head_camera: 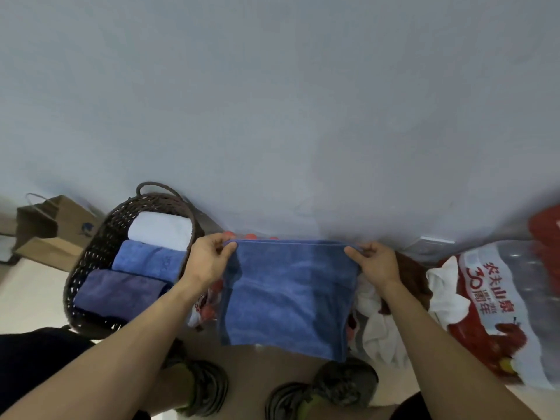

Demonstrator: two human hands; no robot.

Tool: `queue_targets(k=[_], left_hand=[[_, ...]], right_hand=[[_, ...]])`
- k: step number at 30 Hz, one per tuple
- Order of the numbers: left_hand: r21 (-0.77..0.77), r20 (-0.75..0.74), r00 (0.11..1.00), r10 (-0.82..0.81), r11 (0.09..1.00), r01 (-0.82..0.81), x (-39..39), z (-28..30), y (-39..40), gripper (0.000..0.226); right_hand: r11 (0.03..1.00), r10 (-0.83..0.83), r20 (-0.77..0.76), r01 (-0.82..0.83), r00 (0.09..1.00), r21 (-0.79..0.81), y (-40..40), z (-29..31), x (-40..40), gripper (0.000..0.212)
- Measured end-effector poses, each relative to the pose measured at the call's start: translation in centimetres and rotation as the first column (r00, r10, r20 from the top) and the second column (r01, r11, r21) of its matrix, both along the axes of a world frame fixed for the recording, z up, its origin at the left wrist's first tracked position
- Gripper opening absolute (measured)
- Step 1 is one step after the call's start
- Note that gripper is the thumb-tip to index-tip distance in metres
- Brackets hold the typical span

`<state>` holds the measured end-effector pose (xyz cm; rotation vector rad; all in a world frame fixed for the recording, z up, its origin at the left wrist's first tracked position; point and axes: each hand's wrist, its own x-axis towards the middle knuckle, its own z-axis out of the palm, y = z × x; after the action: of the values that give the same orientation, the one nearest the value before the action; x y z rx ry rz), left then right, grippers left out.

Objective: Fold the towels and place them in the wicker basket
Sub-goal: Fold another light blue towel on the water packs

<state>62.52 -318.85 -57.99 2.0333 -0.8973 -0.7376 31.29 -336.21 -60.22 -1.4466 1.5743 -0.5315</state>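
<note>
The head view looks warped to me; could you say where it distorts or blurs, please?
Head view: wide-angle bending curves the wall's base and stretches the forearms; left hand and right hand holding the blue towel are fairly sharp; wicker basket slightly soft; lighting dim, flat, no glare.

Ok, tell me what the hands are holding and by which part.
Both hold the blue towel by its top corners: left hand pinches the left corner, right hand the right.
</note>
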Motion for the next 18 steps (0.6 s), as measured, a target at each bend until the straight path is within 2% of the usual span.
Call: queue_targets(k=[5,7,8,9,10,12,14,16,18], left_hand=[[-0.048,-0.178,0.973,0.145,0.987,-0.155,-0.1,-0.6,-1.1,0.018],[-0.062,-0.216,0.965,0.148,0.984,-0.165,-0.1,-1.2,-1.4,0.015],[-0.064,-0.22,0.965,0.139,0.986,-0.157,-0.1,-1.6,-1.5,0.012],[-0.065,-0.216,0.968,0.126,0.988,-0.143,0.0,-2.0,-1.6,0.009],[-0.066,-0.204,0.973,0.107,0.99,-0.122,0.0,-2.2,-1.7,0.009],[-0.069,-0.189,0.98,0.061,0.995,-0.075,0.0,-2.5,-2.1,0.011],[-0.071,-0.249,0.966,0.062,0.994,-0.082,-0.4,-2.7,-2.6,0.013],[-0.083,-0.35,0.932,0.096,0.988,-0.133,-1.1,-2.6,-3.0,0.022],[-0.095,-0.421,0.899,0.12,0.98,-0.175,-1.7,-2.7,-3.3,0.029]], right_hand=[[0.999,-0.002,-0.111,-0.004,0.994,-0.049,0.3,-0.2,0.3,0.032],[0.995,-0.002,-0.3,-0.029,0.954,-0.098,0.6,0.3,0.4,0.036],[0.986,-0.002,-0.433,-0.071,0.902,-0.152,1.0,0.6,0.8,0.038],[0.967,0.0,-0.533,-0.137,0.846,-0.216,1.5,1.0,1.5,0.036],[0.934,0.027,-0.567,-0.224,0.823,-0.28,2.1,1.3,2.6,0.032],[0.849,0.23,-0.513,-0.428,0.827,-0.31,3.5,1.9,5.9,0.031],[0.752,0.491,-0.381,-0.602,0.783,-0.267,4.5,2.3,9.7,0.043],[0.692,0.64,-0.254,-0.687,0.726,-0.22,4.6,2.1,13.5,0.056],[0.691,0.711,-0.106,-0.719,0.695,-0.072,4.0,2.0,16.4,0.052]])
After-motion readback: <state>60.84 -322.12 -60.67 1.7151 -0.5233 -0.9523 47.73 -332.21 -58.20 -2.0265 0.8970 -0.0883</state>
